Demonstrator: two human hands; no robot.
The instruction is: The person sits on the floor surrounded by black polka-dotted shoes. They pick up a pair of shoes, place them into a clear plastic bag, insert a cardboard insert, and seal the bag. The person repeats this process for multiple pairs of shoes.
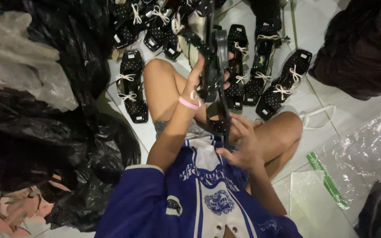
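I sit cross-legged on a white tiled floor in a blue and white jersey. My left hand (200, 72), with a pink band on its wrist, is raised and grips the upper part of a black studded sandal (214, 57) held upright. My right hand (243, 143) is lower, its fingers closed on the sandal's bottom end (220, 121) just above my lap.
Several matching black sandals with white bows (131, 83) lie on the floor tiles (325, 31) ahead. Black plastic bags (58, 145) pile up at left, clear plastic bags (367, 150) at right, a dark heap (362, 48) at top right, and scraps (9, 211) at bottom left.
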